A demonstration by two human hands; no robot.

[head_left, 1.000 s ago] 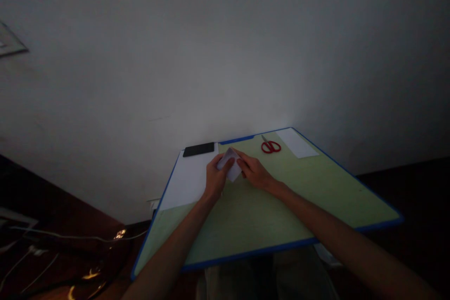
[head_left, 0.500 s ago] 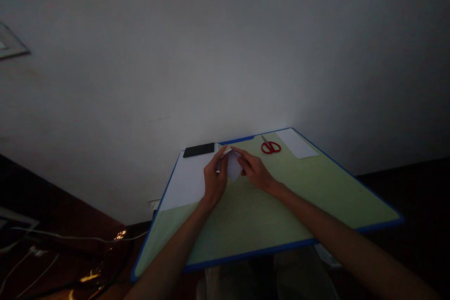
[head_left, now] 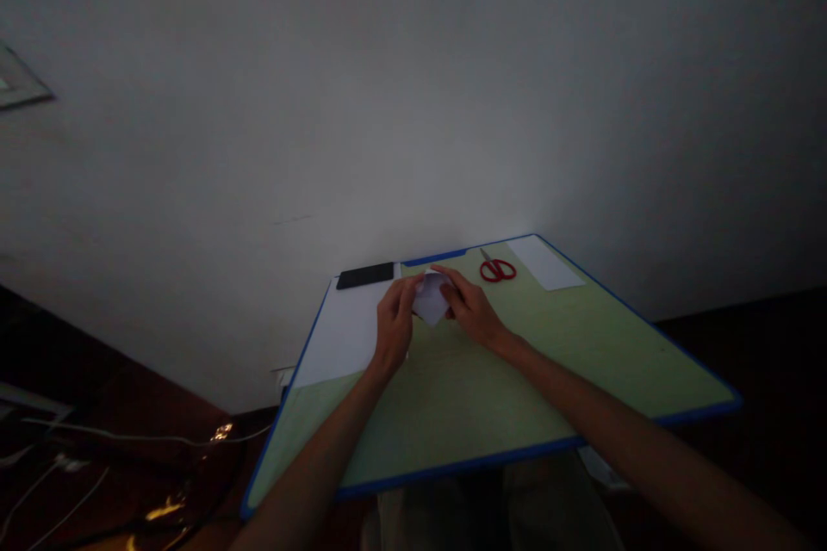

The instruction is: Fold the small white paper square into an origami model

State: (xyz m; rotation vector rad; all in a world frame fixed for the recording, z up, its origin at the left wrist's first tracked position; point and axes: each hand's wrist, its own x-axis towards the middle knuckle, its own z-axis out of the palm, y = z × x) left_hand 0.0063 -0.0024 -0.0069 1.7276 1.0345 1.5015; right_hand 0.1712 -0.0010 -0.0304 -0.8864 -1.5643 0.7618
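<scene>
White folded paper (head_left: 432, 303) is held between the left hand (head_left: 394, 323) and right hand (head_left: 476, 314) toward the table's (head_left: 491, 387) far edge, both hands' fingers nearly closed, pinching its sides, apparently mid-fold, the next move likely calling for careful edge alignment.

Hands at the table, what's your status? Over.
Left hand, right hand: both gripping small white folded paper. Paper held over green, blue-edged tabletop. Red-handled scissors lie apart, beyond right hand; nothing seen blocking.
</scene>
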